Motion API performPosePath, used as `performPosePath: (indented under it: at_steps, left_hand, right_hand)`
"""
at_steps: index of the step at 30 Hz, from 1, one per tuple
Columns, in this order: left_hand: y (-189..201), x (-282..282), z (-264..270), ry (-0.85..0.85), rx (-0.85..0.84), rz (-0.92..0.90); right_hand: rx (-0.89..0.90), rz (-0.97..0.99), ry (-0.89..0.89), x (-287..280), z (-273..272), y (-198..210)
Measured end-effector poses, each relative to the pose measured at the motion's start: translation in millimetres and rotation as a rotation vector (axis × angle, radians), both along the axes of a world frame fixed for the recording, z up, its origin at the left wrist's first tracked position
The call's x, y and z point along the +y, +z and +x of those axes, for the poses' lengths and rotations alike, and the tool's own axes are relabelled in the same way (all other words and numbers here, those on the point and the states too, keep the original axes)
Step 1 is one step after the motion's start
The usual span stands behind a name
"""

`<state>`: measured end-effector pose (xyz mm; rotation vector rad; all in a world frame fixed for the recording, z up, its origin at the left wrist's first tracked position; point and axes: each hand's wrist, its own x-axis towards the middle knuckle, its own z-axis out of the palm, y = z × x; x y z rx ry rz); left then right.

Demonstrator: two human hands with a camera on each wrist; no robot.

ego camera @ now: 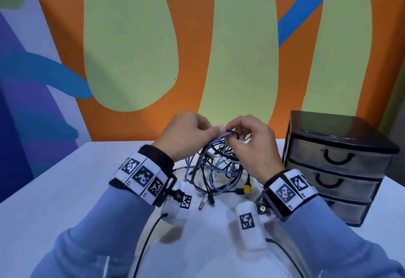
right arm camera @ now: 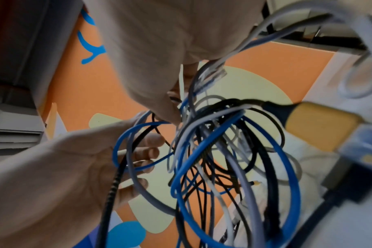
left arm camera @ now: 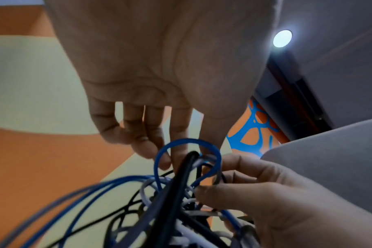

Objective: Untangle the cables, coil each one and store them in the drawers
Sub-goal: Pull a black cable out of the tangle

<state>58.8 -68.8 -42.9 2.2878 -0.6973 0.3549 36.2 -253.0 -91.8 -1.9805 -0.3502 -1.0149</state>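
Note:
A tangle of blue, black, white and grey cables (ego camera: 215,164) hangs from both hands over the white table (ego camera: 65,190), with its lower loops and plugs lying on the surface. My left hand (ego camera: 217,132) pinches a pale strand at the top of the bundle. Right beside it, my right hand (ego camera: 237,135) pinches a small black loop. In the left wrist view, a blue loop (left arm camera: 187,151) and a black cable rise between my left hand's fingertips (left arm camera: 176,156), while the right hand (left arm camera: 255,186) grips the strands from the side. The right wrist view is filled with hanging cable loops (right arm camera: 223,151).
A black drawer unit (ego camera: 335,161) with three shut, translucent drawers stands at the table's right, close to my right wrist. A yellow plug (ego camera: 247,188) and other connectors lie below the tangle. A painted wall rises behind the table. Thin black leads trail from both wrists.

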Motion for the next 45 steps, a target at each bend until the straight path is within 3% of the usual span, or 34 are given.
performPosePath:
  at_steps: [5,9,15,20,25,30,35,38,40,45]
  left_hand:
    - [3,7,1,-0.142,0.174,-0.074]
    - [3,1,-2,-0.131,0.075,-0.082]
    - [5,6,-2,-0.132,-0.019,-0.276]
    - [9,3,-5,-0.162,-0.047,-0.375]
    - [23,5,-14,-0.202,0.146,-0.563]
    - [27,22,-11,-0.108,0.174,-0.403]
    - [25,26,-13,-0.082,0.276,-0.198]
    - [14,18,-11,-0.041,0.131,-0.071]
    - [9,13,-9,-0.048,0.05,-0.039]
    - [15,26,-6,-0.037,0.129,0.002]
  right_hand:
    - [-0.028,0.014,0.021,4,-1,0]
    - [0.088,0.055,0.006,4,1,-1]
    - [0.295,-0.005,0.062,1,11,-8]
    - [0.33,-0.066,-0.012,-4,13,-10]
    - [0.292,-0.152,-0.229,-4,2,-2]
    - [0.18,-0.111,-0.221,-6,2,-2]
    - [0.236,-0.02,-0.097,-2,11,-7]
    - [0.307,-0.002,0.004,1,4,-5]
    - [0.319,0.075,0.077,3,-1,-2]
    - [0.394,0.347,0.171,0,-6,11]
